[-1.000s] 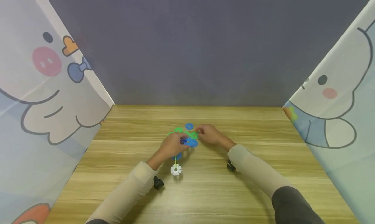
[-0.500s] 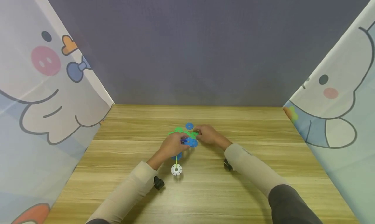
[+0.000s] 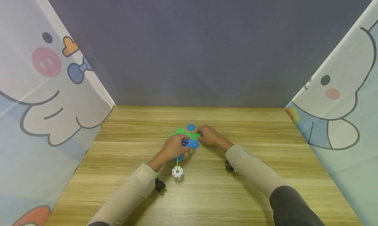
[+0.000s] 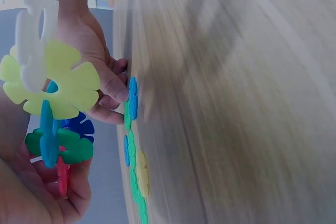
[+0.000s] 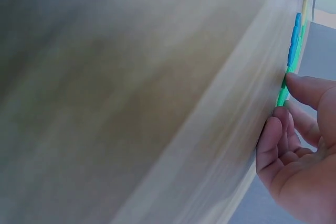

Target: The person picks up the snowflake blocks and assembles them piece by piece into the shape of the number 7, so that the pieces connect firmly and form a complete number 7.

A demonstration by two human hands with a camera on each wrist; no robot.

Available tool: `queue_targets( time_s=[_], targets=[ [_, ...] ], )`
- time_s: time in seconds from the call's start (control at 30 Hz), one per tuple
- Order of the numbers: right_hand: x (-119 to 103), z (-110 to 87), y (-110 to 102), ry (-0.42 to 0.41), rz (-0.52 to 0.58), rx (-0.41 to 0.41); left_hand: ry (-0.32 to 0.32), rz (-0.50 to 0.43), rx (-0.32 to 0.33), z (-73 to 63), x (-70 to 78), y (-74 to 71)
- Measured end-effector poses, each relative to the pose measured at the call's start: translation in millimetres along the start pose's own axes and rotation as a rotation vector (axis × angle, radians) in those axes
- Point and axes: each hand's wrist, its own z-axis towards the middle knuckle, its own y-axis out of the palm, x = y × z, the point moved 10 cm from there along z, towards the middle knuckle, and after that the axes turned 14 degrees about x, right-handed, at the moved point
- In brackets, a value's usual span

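My left hand holds a joined chain of notched, flower-shaped plastic discs. In the left wrist view the chain shows a white disc, a yellow-green disc, a light blue disc, a green disc, a red disc and a dark blue disc. My right hand pinches the edge of a flat green disc on the table between thumb and finger. Blue discs lie just in front of that disc. My left fingers partly hide the pieces beneath.
Further green discs lie flat in the cluster, and a blue disc lies behind it. A yellow disc shows beside the green row. A dark panel stands behind the wooden table, with cartoon-printed sheets on both sides.
My right forearm has shifted slightly left, its fingers staying at the green disc. The left hand and its chain have hardly moved.
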Motion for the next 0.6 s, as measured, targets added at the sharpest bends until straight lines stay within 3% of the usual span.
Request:
queue_targets(
  time_s=[0.3,0.6],
  targets=[
    [6.3,-2.9,-4.5,0.067,0.0,0.003,-0.008,-0.017,0.015,-0.7,0.9,-3.1],
    [7.3,-5.4,-8.9,-0.002,0.016,0.007,-0.014,-0.03,0.017,-2.0,1.0,-5.9]
  ],
)
